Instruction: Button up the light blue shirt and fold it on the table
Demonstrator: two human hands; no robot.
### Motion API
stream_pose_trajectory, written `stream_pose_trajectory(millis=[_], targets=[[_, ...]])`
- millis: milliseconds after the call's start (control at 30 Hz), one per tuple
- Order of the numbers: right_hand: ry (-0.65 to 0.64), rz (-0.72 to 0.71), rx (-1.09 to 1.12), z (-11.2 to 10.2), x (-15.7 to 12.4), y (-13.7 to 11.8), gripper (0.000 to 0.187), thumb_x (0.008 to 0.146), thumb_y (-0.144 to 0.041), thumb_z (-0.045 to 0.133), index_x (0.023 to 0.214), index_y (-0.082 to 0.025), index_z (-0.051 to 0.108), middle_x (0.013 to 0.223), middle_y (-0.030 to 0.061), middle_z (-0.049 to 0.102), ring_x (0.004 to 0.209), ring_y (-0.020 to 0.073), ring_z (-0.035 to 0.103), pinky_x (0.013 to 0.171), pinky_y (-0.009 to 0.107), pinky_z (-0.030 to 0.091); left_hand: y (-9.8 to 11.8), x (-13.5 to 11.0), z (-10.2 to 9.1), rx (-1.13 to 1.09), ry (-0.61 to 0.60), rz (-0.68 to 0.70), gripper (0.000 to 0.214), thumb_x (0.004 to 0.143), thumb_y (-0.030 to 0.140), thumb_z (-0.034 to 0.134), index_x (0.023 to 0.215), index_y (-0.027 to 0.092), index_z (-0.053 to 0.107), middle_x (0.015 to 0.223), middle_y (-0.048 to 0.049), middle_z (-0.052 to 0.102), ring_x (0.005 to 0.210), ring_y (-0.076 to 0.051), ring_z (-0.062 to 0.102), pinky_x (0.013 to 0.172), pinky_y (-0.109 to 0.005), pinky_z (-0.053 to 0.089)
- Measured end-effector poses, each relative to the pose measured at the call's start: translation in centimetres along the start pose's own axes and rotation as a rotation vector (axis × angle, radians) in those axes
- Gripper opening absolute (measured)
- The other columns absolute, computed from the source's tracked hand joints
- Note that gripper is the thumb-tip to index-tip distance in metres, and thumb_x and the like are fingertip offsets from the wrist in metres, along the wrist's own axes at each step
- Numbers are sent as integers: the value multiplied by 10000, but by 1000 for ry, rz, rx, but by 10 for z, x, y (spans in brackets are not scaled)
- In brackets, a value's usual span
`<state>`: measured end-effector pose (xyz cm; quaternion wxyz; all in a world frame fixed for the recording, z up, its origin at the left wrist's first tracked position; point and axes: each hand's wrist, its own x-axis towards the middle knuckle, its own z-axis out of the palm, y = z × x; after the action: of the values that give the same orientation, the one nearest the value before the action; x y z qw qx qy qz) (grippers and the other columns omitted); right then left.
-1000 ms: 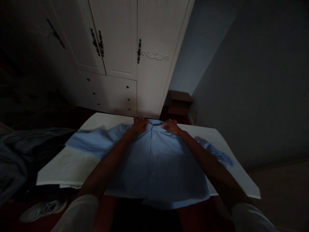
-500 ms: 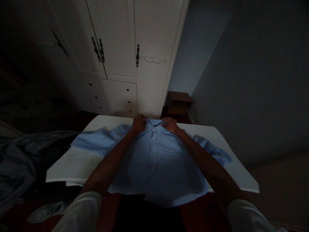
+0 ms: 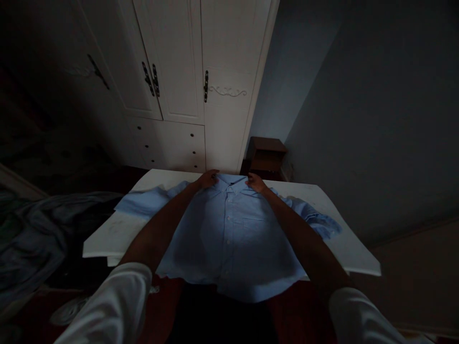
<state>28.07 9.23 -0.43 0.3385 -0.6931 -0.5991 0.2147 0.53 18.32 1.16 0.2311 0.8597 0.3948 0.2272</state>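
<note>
A light blue button-up shirt (image 3: pixel 229 234) lies front side up across a white table (image 3: pixel 107 234), its collar at the far edge and its hem hanging over the near edge. My left hand (image 3: pixel 208 179) is closed on the shirt at the left side of the collar. At the collar's right side, my right hand (image 3: pixel 256 183) pinches the fabric between thumb and fingers. Both sleeves spread out to the sides, the right one bunched up. My forearms cover parts of the shirt's sides.
Behind the table stands a white wardrobe (image 3: pixel 179 86) with dark handles and drawers. A small brown cabinet (image 3: pixel 268 153) sits by the wall at the back right. Dark cloth (image 3: pixel 39 239) is heaped at the left. A shoe (image 3: pixel 70 310) lies on the red floor.
My hands have moved slightly apart along the collar, which now looks flatter and more spread. The shirt has shifted a little, and the camera view has moved slightly.
</note>
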Motion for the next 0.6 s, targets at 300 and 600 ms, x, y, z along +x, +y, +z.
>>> stream_pose_trajectory(millis=[300, 600], targets=[[11, 102, -199, 7, 16, -2, 300, 933, -311, 592, 1193, -161, 595, 1194, 88, 619, 1031, 208, 623, 872, 402, 539, 6, 20, 7, 84, 3, -105, 323, 763, 326, 652, 1013, 126, 701, 1013, -115, 714, 966, -249, 653, 868, -341, 506], [-14, 130, -376, 7, 27, -9, 203, 948, -319, 537, 1021, -195, 681, 1085, 84, 698, 1010, 205, 660, 867, 330, 514, 9, 28, 16, 218, -33, -266, 489, 848, 558, 518, 860, 111, 716, 917, -181, 707, 929, -281, 664, 743, -323, 483]])
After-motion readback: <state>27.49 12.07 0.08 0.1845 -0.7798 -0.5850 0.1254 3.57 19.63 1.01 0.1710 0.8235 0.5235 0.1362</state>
